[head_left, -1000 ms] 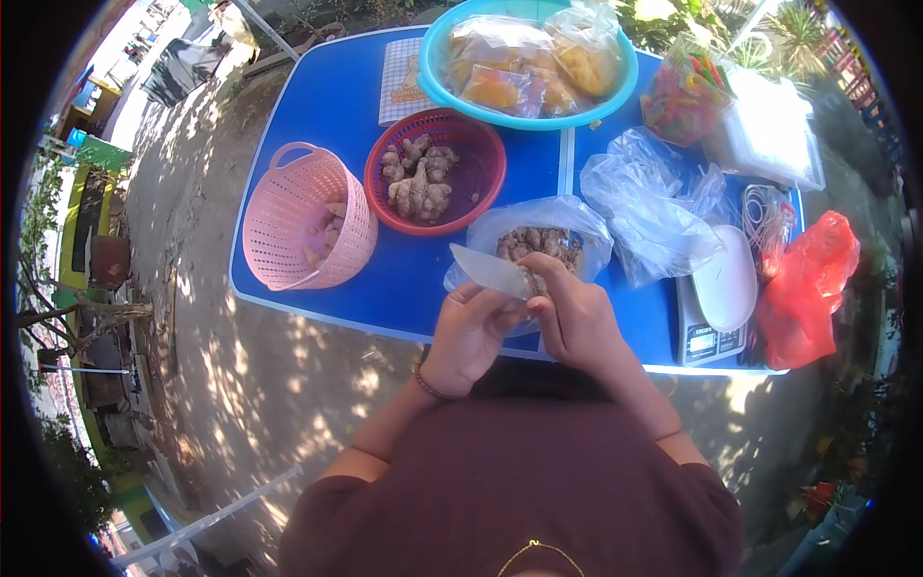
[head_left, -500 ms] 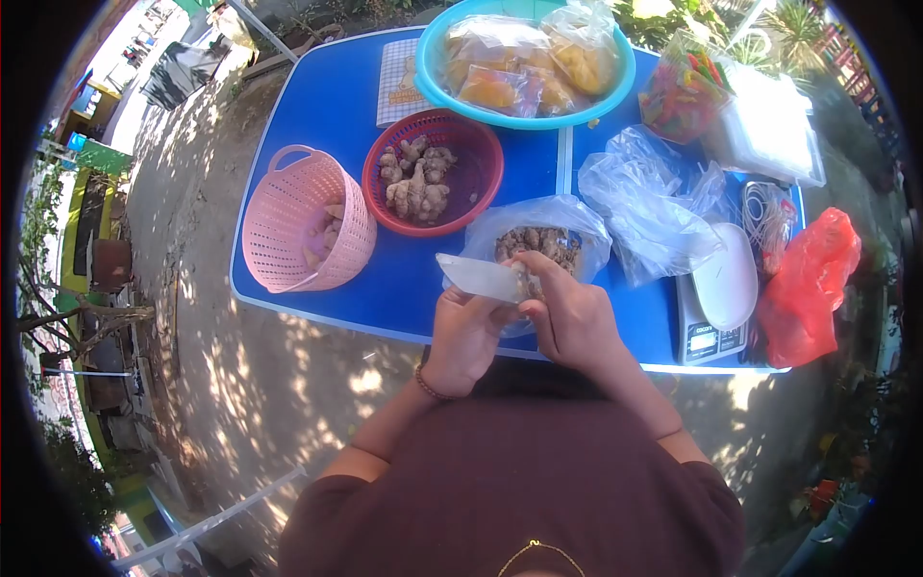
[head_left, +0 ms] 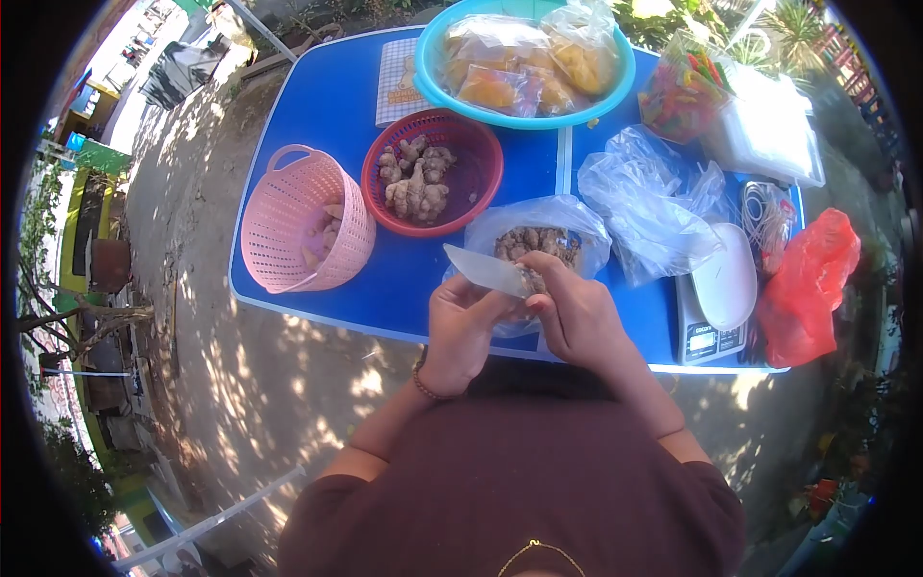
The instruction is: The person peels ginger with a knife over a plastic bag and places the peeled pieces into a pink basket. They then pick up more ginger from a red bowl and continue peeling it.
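Observation:
A knife with a broad pale blade (head_left: 484, 272) points to the upper left, its handle hidden inside my right hand (head_left: 580, 313), whose fingers are closed. Below the blade, my left hand (head_left: 463, 332) is closed on a small piece of ginger (head_left: 532, 280), mostly covered by fingers and blade. Both hands meet in front of a clear plastic bag (head_left: 588, 219) full of unpeeled ginger (head_left: 553, 240). Left of it, a red basket (head_left: 478, 192) has larger ginger roots (head_left: 418, 192) in it. A pink basket (head_left: 361, 231) contains several pale pieces (head_left: 327, 236).
On the blue table (head_left: 317, 115), a turquoise basin (head_left: 524, 122) of bagged yellow food stands at the back. Crumpled plastic bags (head_left: 654, 207), a kitchen scale (head_left: 716, 337), a red bag (head_left: 812, 288), a bag of peppers (head_left: 685, 91) and a clear container (head_left: 769, 125) occupy the right side.
The knife blade has shifted slightly right and tilted more steeply, its tip still up and left. Both hands have turned a little with it; the baskets and bags stay put.

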Action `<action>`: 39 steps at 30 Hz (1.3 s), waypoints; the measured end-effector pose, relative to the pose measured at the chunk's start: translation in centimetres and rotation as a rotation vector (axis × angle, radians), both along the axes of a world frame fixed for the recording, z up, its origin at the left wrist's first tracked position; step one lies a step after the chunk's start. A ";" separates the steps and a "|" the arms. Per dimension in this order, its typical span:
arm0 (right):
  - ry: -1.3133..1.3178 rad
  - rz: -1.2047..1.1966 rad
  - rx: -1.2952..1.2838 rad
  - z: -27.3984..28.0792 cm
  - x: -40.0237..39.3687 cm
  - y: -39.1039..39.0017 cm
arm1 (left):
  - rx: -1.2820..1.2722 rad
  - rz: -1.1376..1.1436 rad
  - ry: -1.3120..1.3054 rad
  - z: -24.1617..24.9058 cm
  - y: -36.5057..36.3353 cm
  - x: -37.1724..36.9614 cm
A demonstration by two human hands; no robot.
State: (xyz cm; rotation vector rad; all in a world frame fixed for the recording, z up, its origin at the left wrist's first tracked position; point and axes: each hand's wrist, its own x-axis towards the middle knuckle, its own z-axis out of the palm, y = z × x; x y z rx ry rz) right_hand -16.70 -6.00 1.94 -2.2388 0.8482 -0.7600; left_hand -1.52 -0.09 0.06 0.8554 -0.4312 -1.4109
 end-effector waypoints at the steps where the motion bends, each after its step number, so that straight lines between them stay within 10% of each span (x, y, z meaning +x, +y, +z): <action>1: 0.014 -0.005 -0.005 -0.2 0.0 0.0 | -0.010 0.000 -0.028 -0.1 0.0 0.1; 20: -0.044 0.006 -0.020 -1.3 -0.6 -0.1 | -0.058 -0.120 -0.104 -1.1 0.3 0.7; 26: -0.407 0.099 0.778 -0.6 -1.3 -0.2 | 0.108 -0.111 0.288 0.3 -0.4 0.6; 35: -0.170 0.030 0.046 -0.9 -0.5 0.1 | -0.015 -0.222 0.340 -0.6 -0.2 1.1; 39: -0.163 -0.041 0.109 -1.5 -0.4 0.0 | -0.002 -0.307 0.393 -1.9 -0.2 1.2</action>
